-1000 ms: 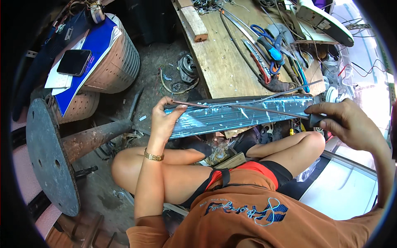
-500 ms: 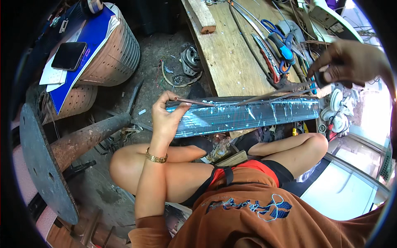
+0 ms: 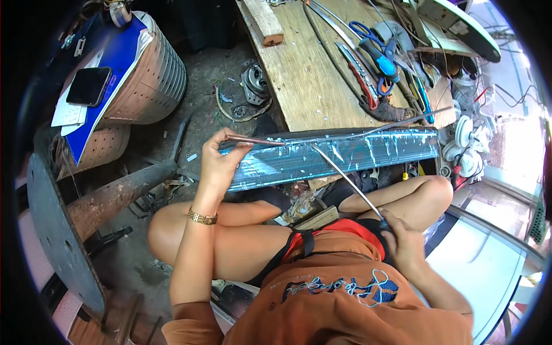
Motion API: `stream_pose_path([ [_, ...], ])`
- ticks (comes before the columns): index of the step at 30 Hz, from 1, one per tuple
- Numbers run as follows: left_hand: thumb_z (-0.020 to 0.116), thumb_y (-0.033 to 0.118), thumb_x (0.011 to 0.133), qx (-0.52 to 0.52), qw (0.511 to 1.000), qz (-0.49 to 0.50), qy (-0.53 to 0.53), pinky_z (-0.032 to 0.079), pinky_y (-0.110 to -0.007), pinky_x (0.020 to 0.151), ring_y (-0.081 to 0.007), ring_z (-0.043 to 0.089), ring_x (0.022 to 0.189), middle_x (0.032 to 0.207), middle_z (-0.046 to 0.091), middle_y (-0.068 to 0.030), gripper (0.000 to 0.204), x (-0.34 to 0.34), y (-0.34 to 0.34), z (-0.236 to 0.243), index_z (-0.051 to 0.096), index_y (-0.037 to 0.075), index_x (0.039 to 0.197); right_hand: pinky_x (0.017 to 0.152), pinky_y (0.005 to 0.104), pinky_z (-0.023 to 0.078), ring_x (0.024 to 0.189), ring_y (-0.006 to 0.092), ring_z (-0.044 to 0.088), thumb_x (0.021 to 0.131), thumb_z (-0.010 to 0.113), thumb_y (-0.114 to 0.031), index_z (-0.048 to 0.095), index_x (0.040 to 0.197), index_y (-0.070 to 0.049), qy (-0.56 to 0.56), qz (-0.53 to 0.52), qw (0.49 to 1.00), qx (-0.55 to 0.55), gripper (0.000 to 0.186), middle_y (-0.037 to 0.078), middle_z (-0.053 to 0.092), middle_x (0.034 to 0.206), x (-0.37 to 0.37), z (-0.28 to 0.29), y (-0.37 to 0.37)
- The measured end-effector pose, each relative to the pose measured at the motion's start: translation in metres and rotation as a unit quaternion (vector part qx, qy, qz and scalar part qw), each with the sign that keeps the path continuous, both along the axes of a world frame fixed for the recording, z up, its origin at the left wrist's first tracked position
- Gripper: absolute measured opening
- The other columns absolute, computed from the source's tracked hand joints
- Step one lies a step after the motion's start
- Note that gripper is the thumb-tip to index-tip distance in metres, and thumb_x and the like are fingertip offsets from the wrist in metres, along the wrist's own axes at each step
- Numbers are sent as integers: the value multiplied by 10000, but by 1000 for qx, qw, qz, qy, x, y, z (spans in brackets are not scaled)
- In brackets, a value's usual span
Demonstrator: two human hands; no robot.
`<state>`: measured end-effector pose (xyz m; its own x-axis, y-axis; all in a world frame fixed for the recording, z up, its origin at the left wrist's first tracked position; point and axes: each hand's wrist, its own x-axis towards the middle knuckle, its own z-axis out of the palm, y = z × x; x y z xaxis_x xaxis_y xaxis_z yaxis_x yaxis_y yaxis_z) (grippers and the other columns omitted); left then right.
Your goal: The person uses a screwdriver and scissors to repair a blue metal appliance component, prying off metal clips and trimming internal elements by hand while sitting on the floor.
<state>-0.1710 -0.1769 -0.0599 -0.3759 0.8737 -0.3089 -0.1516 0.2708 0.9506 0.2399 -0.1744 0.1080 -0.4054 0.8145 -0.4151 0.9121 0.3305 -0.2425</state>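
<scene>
A long blue-silver finned coil (image 3: 356, 152) lies across in front of my knees, resting against the edge of a wooden board (image 3: 310, 69). My left hand (image 3: 215, 164) grips its left end, with the fingers around a thin copper tube (image 3: 247, 139) that runs along the top edge. My right hand (image 3: 402, 238) is down at my lap, closed on the handle of a long thin metal rod (image 3: 348, 181). The rod slants up and left, and its tip touches the face of the coil.
Blue-handled scissors (image 3: 374, 43), blades and cables lie on the board's right part. A small motor (image 3: 256, 86) sits on the dirt floor. At left stand a perforated drum (image 3: 155, 75) with a phone (image 3: 88, 85) on top, and a rusty pipe (image 3: 115, 195) on a round disc (image 3: 54, 230).
My right hand left the coil's right end, reached up to the tools on the board, then came down to my lap holding the rod. The left hand kept its grip.
</scene>
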Motion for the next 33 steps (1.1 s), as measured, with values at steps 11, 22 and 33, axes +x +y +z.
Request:
stream_pose_path([
  [11,801,65,916,-12,996,31,83,527,-247,790,-84,654,843,957,759,-36,82,-1,-8,12,770,29,982,779,414,607,879,337,769,949,740,-107,653,1431,-169,209,-29,977,34,493,146,774,1013,31,-107,-25],
  [22,856,238,886,-48,998,-7,32,527,-316,804,-151,651,823,939,746,-28,161,-27,2,3,796,99,940,733,386,601,730,257,778,1032,666,-178,613,1472,-222,296,-69,952,-36,446,139,773,816,20,-91,-24],
  [33,710,614,903,-7,761,-363,538,535,-489,965,-394,717,1063,1082,766,-214,601,-3,44,63,773,62,1130,807,509,567,955,408,719,1005,642,-160,517,1556,-169,50,143,988,23,565,191,720,1098,-6,52,33],
])
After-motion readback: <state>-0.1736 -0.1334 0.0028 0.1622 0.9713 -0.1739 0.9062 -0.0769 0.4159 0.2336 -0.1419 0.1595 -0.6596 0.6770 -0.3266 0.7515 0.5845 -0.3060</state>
